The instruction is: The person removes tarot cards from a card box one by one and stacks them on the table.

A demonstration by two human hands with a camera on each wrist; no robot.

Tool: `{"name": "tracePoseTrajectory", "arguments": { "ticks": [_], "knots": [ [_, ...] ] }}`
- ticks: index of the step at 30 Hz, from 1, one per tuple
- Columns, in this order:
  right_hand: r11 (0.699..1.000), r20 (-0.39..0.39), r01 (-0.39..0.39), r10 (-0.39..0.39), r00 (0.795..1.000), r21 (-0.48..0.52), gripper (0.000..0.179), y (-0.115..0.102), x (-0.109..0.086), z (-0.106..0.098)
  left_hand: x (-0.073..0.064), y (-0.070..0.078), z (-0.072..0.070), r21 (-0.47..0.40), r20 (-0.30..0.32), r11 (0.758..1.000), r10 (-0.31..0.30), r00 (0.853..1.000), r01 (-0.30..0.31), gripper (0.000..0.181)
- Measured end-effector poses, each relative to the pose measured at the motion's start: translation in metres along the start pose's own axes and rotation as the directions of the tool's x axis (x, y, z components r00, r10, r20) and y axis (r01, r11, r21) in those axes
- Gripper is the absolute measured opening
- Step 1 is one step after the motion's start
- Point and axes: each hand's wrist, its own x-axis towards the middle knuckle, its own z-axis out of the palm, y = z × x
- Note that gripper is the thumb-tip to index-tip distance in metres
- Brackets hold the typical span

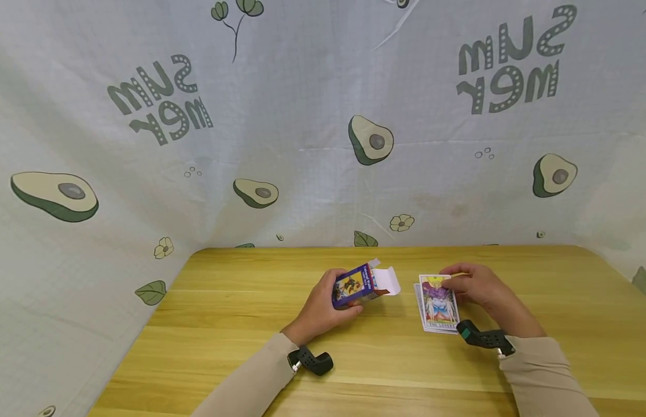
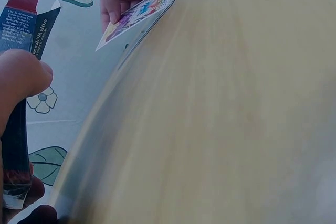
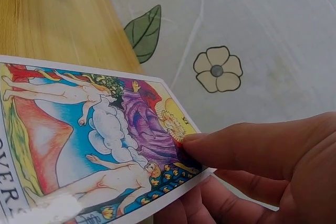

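A purple tarot card box (image 1: pixel 350 286) is gripped in my left hand (image 1: pixel 323 304), its end flap open toward the right. The left wrist view shows the thumb (image 2: pixel 26 74) pressed along the side of the box (image 2: pixel 18 129). With my right hand (image 1: pixel 476 285) I pinch a tarot card (image 1: pixel 439 301) labelled "The Lovers" by its upper right corner, thumb on the picture side. Other cards (image 1: pixel 421 307) show beneath it at the left and lower edges. In the right wrist view the pinched card (image 3: pixel 100 135) fills the lower left, its picture facing up.
A yellow wooden table (image 1: pixel 239 324) lies under both hands. Behind it hangs a white cloth (image 1: pixel 302 127) printed with avocados, leaves and lettering, meeting the table's back edge. A black wrist camera (image 1: pixel 315 362) sits on the left sleeve, another camera (image 1: pixel 484 337) on the right.
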Motion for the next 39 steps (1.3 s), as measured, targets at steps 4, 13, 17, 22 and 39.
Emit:
{"name": "tracePoseTrajectory", "arguments": {
  "ticks": [4, 13, 17, 22, 39],
  "knots": [
    [0.999, -0.011, 0.006, -0.006, 1.000, -0.042, 0.041, 0.001, 0.001, 0.002, 0.000, 0.000, 0.000, 0.003, 0.000, 1.000, 0.002, 1.000, -0.002, 0.072],
    [0.996, -0.040, -0.014, 0.010, 0.999, -0.093, 0.034, 0.001, 0.002, 0.006, 0.000, 0.000, 0.000, 0.017, 0.002, 1.000, -0.004, 1.000, 0.004, 0.072],
    [0.992, -0.058, -0.016, 0.009, 0.998, -0.128, 0.032, 0.001, 0.002, 0.008, 0.000, 0.001, -0.001, 0.013, 0.003, 1.000, -0.005, 1.000, 0.005, 0.072],
    [0.985, -0.070, -0.013, 0.001, 0.998, -0.172, 0.031, 0.001, 0.002, 0.010, 0.000, 0.001, -0.001, 0.009, 0.002, 1.000, -0.001, 1.000, 0.001, 0.072],
    [0.955, -0.098, -0.030, 0.000, 0.995, -0.296, 0.033, 0.000, 0.001, 0.016, 0.000, 0.000, 0.000, 0.020, -0.005, 1.000, 0.003, 1.000, -0.003, 0.071]
  ]
}}
